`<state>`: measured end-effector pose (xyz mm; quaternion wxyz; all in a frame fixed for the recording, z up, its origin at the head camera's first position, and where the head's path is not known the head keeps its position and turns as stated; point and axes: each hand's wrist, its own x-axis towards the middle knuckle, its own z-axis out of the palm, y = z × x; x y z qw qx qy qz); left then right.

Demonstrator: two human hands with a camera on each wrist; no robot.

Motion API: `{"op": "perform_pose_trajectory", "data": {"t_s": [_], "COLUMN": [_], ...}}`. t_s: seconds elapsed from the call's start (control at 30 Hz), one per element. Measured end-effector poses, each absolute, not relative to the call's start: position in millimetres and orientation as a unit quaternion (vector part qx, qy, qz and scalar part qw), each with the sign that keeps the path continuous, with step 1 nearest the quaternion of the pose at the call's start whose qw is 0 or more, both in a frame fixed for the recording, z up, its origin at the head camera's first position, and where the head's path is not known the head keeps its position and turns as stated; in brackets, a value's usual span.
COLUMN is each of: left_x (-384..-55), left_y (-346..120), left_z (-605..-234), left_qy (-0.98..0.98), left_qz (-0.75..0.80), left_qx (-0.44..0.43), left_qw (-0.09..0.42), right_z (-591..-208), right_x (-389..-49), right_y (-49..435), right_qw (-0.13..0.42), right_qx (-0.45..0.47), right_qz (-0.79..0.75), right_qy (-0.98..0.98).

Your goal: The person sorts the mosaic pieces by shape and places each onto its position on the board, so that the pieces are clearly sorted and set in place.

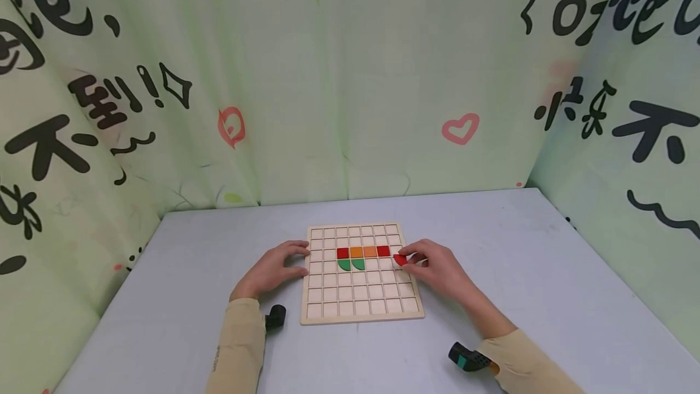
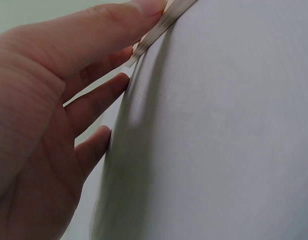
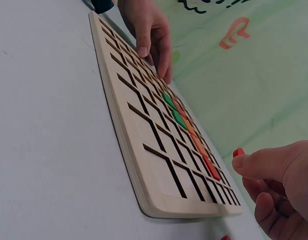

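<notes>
A wooden grid board (image 1: pixel 363 320) lies on the table. One of its rows holds a red square (image 1: pixel 343 253), two orange squares (image 1: pixel 363 252) side by side, and another red square (image 1: pixel 383 251). Below the left end of that row sit two green quarter-round pieces (image 1: pixel 351 265). At the board's left edge, my left hand (image 1: pixel 271 269) rests with thumb and fingers extended; the left wrist view shows its thumb (image 2: pixel 109 30) against the edge. Over the right edge, my right hand (image 1: pixel 437 265) pinches a red piece (image 3: pixel 238 152) with a curved side between thumb and fingers.
The white tabletop (image 1: pixel 197 248) surrounds the board. Pale green curtains (image 1: pixel 383 78) with writing and hearts hang behind and at both sides. Black wrist cameras (image 1: pixel 467 357) sit on both wrists. A bit of red (image 3: pixel 225 237) shows at the right wrist view's bottom edge.
</notes>
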<state>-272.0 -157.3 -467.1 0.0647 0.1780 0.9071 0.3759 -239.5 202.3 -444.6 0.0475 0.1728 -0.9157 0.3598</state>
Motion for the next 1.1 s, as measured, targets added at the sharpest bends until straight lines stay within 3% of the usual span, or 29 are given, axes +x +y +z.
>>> {"op": "perform_pose_trajectory", "data": {"t_s": [0.57, 1.1], "left_x": [-272.8, -273.0], "left_y": [-159.2, -158.0], "left_z": [-464.1, -469.3], "left_qy": [0.908, 0.907], "left_qz": [0.375, 0.375], "left_qx": [0.178, 0.182], "left_qw": [0.063, 0.059], "right_z": [-446.3, -452.0], "right_x": [-254.6, -255.9], "right_y": [168.6, 155.6], "right_qw": [-0.011, -0.009], "right_qx": [0.182, 0.207], "right_qz": [0.360, 0.339], "right_qy": [-0.915, -0.918]}}
